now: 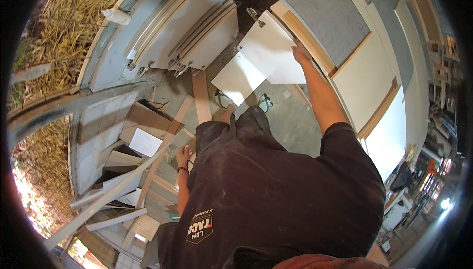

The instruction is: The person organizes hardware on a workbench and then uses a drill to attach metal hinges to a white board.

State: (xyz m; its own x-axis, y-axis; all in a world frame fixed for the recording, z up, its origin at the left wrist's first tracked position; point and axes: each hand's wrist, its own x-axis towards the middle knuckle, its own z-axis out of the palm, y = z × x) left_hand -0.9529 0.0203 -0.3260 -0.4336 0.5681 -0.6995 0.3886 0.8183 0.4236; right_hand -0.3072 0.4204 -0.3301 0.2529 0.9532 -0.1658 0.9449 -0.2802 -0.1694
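My right arm reaches forward to the edge of a bench stacked with boards. My right hand [299,52] is at that edge, beside a large white panel [270,42] leaning upright below it. Its fingers are curled and small in view, so whether they grip the panel or the board edge does not show. My left hand [183,156] hangs low by my side, with a dark band at the wrist. Its fingers are loosely bent, and nothing shows in them. A long pale wood strip [116,188] passes close to it.
White panels with metal hinges [212,35] lean at the upper left. Board offcuts [145,142] lie heaped at the left. A grey sheet [322,18] and white boards [367,79] cover the right bench. A white bottle [117,16] stands on the left ledge.
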